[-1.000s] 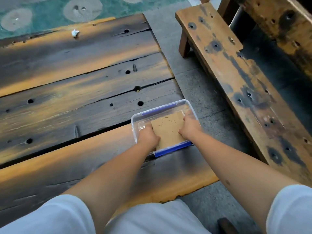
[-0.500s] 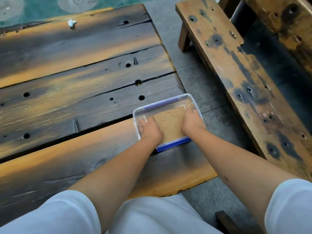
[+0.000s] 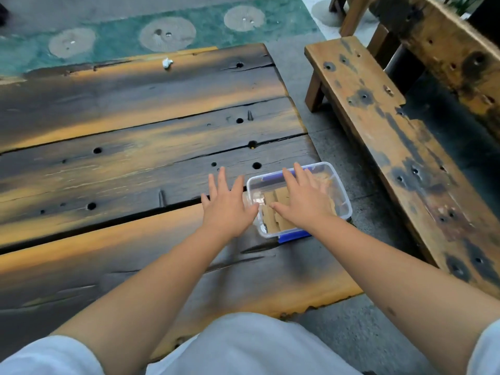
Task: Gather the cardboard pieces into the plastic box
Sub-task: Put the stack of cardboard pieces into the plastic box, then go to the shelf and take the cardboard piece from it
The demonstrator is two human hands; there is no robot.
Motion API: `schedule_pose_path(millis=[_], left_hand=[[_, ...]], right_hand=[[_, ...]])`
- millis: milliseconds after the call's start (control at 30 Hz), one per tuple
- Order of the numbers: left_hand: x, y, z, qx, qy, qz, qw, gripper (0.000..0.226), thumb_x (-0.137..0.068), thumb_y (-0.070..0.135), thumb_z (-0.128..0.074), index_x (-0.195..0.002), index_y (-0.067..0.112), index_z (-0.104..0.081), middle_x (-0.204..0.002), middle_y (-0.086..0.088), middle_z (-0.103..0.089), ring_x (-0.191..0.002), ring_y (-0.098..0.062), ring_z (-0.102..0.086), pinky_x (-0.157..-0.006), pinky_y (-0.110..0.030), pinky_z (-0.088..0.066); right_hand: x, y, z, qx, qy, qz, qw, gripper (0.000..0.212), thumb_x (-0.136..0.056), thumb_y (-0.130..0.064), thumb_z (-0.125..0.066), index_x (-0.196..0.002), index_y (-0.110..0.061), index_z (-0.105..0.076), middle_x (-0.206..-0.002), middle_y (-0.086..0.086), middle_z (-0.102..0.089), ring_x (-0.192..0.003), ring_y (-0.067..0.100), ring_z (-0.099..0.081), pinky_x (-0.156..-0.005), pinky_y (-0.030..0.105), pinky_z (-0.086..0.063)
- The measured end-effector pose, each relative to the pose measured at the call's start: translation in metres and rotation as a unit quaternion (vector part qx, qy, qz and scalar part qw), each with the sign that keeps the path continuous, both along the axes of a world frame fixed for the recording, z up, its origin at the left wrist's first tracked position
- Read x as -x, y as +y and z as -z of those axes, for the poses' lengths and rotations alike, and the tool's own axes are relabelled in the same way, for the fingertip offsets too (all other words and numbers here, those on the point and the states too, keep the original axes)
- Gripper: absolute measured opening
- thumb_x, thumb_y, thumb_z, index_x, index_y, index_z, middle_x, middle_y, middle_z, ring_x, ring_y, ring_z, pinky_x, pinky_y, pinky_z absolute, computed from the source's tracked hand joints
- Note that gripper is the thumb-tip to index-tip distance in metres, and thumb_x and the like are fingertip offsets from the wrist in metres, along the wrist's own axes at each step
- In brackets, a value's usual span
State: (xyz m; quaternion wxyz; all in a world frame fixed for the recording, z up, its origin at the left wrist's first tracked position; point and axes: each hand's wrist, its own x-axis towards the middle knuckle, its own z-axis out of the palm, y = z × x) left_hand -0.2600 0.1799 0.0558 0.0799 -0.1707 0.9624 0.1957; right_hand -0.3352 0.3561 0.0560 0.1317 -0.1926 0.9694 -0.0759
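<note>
The box (image 3: pixel 343 193), clear plastic with blue clips at its near and far ends, sits on the table (image 3: pixel 135 171) at the right edge, close to the near right corner. Its long axis runs away from the person, tilted slightly to the right at the far end. The cardboard (image 3: pixel 273 212) lies flat inside it, brown pieces overlapping, partly hidden. The right hand (image 3: pixel 304 201) is above the box, palm down, fingers spread and holding nothing; whether it touches the cardboard cannot be told. The left hand (image 3: pixel 226 205) is just left of the box, palm down, fingers spread, empty, its thumb at the box's left wall.
</note>
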Motion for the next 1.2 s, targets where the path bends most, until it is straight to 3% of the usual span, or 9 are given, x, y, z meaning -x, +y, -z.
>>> schedule_pose_path(millis=[200, 333, 733, 933, 1200], left_hand=[[-0.048, -0.055, -0.036, 0.098, 0.009, -0.010, 0.995, 0.090, -0.071, 0.081, -0.028, -0.149, 0.039, -0.009, -0.162, -0.004, 0.010, -0.147, -0.034, 0.011, -0.108, -0.068, -0.014], [-0.081, -0.087, -0.067, 0.146, 0.055, -0.019, 0.988, 0.091, -0.071, 0.083, -0.026, -0.149, 0.041, -0.007, -0.163, -0.004, 0.008, -0.148, -0.034, 0.008, -0.106, -0.071, -0.015], [-0.136, -0.137, -0.120, 0.172, 0.104, -0.052, 0.978, 0.093, -0.069, 0.087, -0.022, -0.148, 0.041, -0.004, -0.163, -0.004, 0.004, -0.148, -0.030, 0.004, -0.107, -0.069, -0.016], [-0.141, -0.139, -0.140, 0.184, 0.145, -0.032, 0.972, 0.093, -0.069, 0.086, -0.022, -0.149, 0.039, -0.011, -0.163, -0.007, -0.004, -0.148, -0.032, 0.003, -0.107, -0.069, -0.015], [-0.138, -0.134, -0.168, 0.171, 0.193, 0.023, 0.966, 0.090, -0.071, 0.082, -0.026, -0.148, 0.037, -0.015, -0.162, -0.007, -0.007, -0.148, -0.032, 0.000, -0.108, -0.068, -0.013]], right_hand=[[-0.040, -0.053, -0.040, -0.028, 0.092, -0.099, 0.990, 0.103, -0.066, -0.090, -0.018, -0.151, -0.034, -0.006, -0.163, 0.003, -0.002, -0.148, 0.033, -0.007, -0.111, 0.060, -0.018], [-0.067, -0.091, -0.068, 0.008, 0.125, -0.124, 0.984, 0.104, -0.066, -0.094, -0.008, -0.151, -0.035, -0.005, -0.163, 0.004, -0.001, -0.148, 0.035, -0.005, -0.111, 0.063, -0.014], [-0.114, -0.141, -0.111, 0.045, 0.166, -0.124, 0.977, 0.099, -0.070, -0.092, -0.013, -0.151, -0.037, 0.002, -0.163, -0.001, 0.010, -0.148, 0.031, 0.005, -0.114, 0.061, -0.011], [-0.125, -0.139, -0.130, 0.045, 0.192, -0.101, 0.975, 0.099, -0.071, -0.091, -0.009, -0.151, -0.034, -0.003, -0.163, 0.003, 0.006, -0.148, 0.035, 0.000, -0.112, 0.061, -0.013], [-0.142, -0.118, -0.155, 0.043, 0.227, -0.039, 0.972, 0.096, -0.074, -0.088, -0.019, -0.152, -0.033, -0.006, -0.163, 0.005, 0.002, -0.147, 0.036, -0.004, -0.112, 0.062, -0.015]])
